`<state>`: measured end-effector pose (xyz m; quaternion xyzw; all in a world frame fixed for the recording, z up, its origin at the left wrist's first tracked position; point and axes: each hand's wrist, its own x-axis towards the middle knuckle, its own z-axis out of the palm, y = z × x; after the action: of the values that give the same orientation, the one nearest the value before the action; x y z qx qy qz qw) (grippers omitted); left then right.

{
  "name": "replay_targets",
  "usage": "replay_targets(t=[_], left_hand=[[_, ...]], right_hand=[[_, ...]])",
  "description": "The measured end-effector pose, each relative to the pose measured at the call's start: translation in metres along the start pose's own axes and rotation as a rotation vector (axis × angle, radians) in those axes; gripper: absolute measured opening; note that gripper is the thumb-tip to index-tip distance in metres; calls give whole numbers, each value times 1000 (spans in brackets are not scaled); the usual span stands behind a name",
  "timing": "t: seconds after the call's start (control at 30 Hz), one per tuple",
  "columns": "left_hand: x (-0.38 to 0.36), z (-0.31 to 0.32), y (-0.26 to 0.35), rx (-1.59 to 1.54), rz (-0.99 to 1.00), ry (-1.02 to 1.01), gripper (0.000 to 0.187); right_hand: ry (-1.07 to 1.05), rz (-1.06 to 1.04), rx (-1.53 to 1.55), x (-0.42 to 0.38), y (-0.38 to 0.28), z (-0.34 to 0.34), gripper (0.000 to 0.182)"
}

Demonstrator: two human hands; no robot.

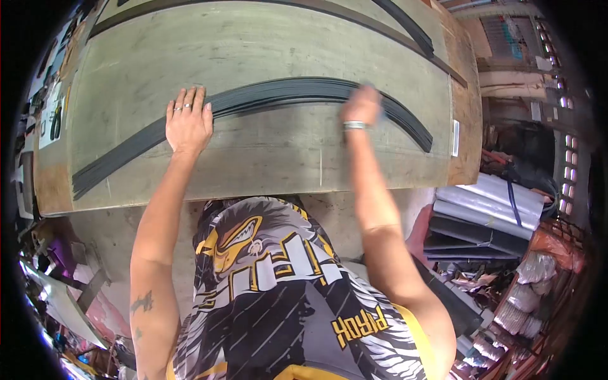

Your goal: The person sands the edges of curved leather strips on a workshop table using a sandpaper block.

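Note:
A long bundle of thin dark strips (278, 95) lies across the grey-green table top (266, 164), looking curved in this wide view. My left hand (189, 121) rests flat on the bundle left of its middle, fingers stretched forward, rings on them. Over the right part of the bundle is my right hand (362, 106), a band at its wrist. Motion smears its fingers, so their pose and whether they touch the strips cannot be made out.
A dark bar (253, 5) runs along the table's far side, with another strip bundle (408, 26) at the far right. A small white piece (455, 138) lies near the right edge. Silvery rolls (487, 206) are stacked beyond the table at right; pliers (56, 120) lie at left.

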<state>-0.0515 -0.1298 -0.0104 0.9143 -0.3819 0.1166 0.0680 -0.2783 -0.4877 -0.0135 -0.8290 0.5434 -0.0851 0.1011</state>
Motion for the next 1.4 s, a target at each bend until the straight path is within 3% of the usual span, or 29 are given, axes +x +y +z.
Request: replay_targets(t=[0.03,0.07,0.1,0.13,0.2,0.3,0.33,0.4,0.47,0.53,0.57,0.6,0.67,0.73,0.8,0.9,0.93,1.0,1.03,1.07,1.13,1.23,1.33,1.4], left_hand=[[0,1,0,1,15,7,48],[-2,2,-1,5,26,13,48],[-5,2,-2,12,31,14,49],[-6,1,-3,21,40,15,50],[-9,0,-1,28,50,15,51],[-6,-9,2,16,-2,-73,51],[-9,-10,2,1,-9,-79,51],[-5,-8,-1,-21,-8,-75,51],[-4,-9,-3,-51,-11,-43,51],[-9,-8,0,-74,-7,-19,52],[-9,-6,0,-70,-5,-8,52],[-10,-5,-1,-65,1,-1,52],[-10,-6,-2,-59,0,-8,52],[-8,-5,-1,-71,20,-5,52],[-9,-2,-2,-83,9,14,52],[-10,-3,-4,-144,14,49,52],[-12,-3,-5,-142,3,46,52],[-11,-3,-4,-140,9,48,52],[-11,-2,-5,-149,22,62,52],[-9,-3,-5,-135,26,60,53],[-13,-4,-5,-111,28,35,55],[-15,-13,-3,-101,42,35,56],[-14,-14,-2,-116,15,-12,57],[-17,-13,-1,-119,8,-15,59]], right_hand=[[443,-510,-53,-40,-40,35,30],[432,-670,-59,-85,-99,31,37],[56,-738,150,-118,-134,30,49],[46,-938,160,-144,-148,44,52],[-83,-1025,291,-130,-115,40,53],[308,-664,106,-34,25,27,36],[348,-518,140,0,70,18,33],[411,-198,211,37,108,3,29],[377,15,135,33,62,8,29],[246,-284,408,-7,-17,61,36],[259,-645,57,-58,-78,47,47],[243,-815,176,-104,-119,55,57],[-93,-962,288,-162,-156,49,59],[46,-977,182,-129,-115,64,49],[212,-740,41,-64,-46,28,41],[241,-369,103,29,65,14,34],[302,-203,35,37,73,13,33],[230,-62,203,23,24,24,32],[230,-388,140,10,-2,45,41],[327,-615,28,-43,-60,44,33],[171,-900,56,-127,-130,60,56],[-126,-959,7,-136,-108,28,57],[186,-685,133,-35,20,19,38],[184,-385,197,4,54,-12,35]])
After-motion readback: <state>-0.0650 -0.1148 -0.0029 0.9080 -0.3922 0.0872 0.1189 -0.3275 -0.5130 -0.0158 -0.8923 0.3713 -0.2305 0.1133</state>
